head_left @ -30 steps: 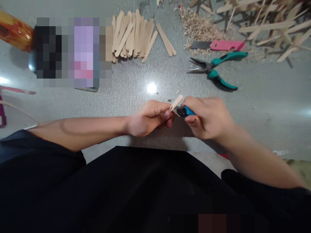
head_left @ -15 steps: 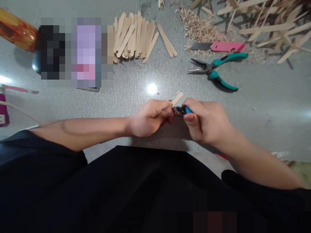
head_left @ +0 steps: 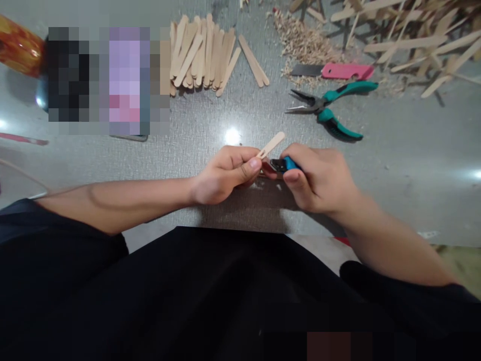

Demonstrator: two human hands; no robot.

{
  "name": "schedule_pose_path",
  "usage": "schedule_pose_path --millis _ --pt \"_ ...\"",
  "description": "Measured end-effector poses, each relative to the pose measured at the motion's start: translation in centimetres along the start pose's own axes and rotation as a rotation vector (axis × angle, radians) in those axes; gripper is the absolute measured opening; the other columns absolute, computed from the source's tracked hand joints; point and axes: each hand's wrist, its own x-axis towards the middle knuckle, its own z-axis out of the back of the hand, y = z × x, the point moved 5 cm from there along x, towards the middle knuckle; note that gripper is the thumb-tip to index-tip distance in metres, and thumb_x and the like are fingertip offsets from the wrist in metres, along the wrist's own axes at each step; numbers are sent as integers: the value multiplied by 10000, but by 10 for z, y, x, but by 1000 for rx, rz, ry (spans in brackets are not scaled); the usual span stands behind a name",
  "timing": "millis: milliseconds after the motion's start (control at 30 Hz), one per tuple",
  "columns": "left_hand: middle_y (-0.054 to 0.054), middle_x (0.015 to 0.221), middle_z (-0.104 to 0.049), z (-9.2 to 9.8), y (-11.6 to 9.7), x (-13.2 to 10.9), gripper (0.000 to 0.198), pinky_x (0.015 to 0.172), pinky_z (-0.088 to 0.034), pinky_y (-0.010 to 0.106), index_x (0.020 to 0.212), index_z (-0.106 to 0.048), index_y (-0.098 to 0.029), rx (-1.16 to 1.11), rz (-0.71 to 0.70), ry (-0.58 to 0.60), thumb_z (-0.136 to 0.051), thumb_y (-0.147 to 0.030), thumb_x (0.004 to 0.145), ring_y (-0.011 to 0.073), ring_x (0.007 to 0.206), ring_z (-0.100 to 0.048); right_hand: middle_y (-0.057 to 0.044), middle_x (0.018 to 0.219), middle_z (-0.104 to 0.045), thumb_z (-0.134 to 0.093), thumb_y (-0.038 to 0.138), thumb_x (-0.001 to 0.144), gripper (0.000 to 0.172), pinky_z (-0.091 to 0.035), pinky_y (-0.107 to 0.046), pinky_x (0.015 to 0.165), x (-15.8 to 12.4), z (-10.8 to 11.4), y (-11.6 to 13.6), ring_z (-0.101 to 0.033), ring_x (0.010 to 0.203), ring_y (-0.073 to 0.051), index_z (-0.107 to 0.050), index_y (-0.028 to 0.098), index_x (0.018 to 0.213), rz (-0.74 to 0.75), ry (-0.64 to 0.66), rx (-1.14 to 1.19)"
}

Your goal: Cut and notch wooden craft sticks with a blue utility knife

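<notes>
Pinched between the thumb and fingers of my left hand (head_left: 229, 173) is a wooden craft stick (head_left: 273, 144), its rounded end pointing up and to the right. A small slot shows in the stick close to my thumb. My right hand (head_left: 319, 175) is closed around a blue utility knife (head_left: 291, 164) with a black front end. That front end lies just right of my left fingertips, below the stick. The blade is small and hard to make out. Both hands are over the near edge of the grey table (head_left: 180, 155).
Beyond my hands lie a pile of craft sticks (head_left: 203, 52) and green-handled needle-nose pliers (head_left: 323, 105). A pink-handled saw (head_left: 347, 71) rests by wood shavings (head_left: 304, 37). Structures made of sticks (head_left: 417, 45) fill the far right. An amber bottle (head_left: 18, 45) is at far left.
The craft stick now shows more of its length and its slot, with my left thumb lying along it. The knife's front end sits slightly apart from the stick. The whole view has shifted a little.
</notes>
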Motion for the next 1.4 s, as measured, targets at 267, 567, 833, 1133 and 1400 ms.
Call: schedule_pose_path --millis 267,567,833,1133,1400 --pt "-46 629 -521 -1 -5 -2 501 512 -303 228 899 -829 -127 93 29 -26 -843 -562 1146 54 517 -382 -21 653 -589 -231 920 1189 796 -333 -387 590 1 -1 3 -578 595 -239 -640 268 990 -9 -11 -40" --pt "-56 607 -496 -3 -3 -2 522 486 -270 232 868 -786 -166 50 50 -4 -862 -619 1116 65 493 -365 -55 721 -675 -277 909 1192 777 -362 -407 610 -1 1 3 -605 624 -252 -689 272 1022 -12 -20 -24" --pt "-66 594 -448 -3 -1 -2 575 488 -259 239 868 -759 -174 68 86 -19 -835 -690 1112 73 493 -361 -46 746 -667 -266 873 1217 772 -328 -397 614 -3 -2 3 -591 627 -233 -685 253 1026 23 -76 -28" --pt "-69 582 -440 -5 -3 0 574 465 -258 239 844 -740 -169 33 98 -14 -868 -670 1094 68 475 -351 -49 766 -667 -252 880 1213 780 -332 -407 626 -5 -4 -1 -577 632 -231 -686 255 1040 13 -68 -35" --pt "-57 602 -468 -3 -5 -1 591 458 -258 240 817 -743 -175 71 92 -22 -878 -687 1080 68 487 -365 -77 799 -689 -224 934 1189 804 -371 -438 647 -4 -1 2 -632 691 -280 -692 289 1080 -38 27 -29"
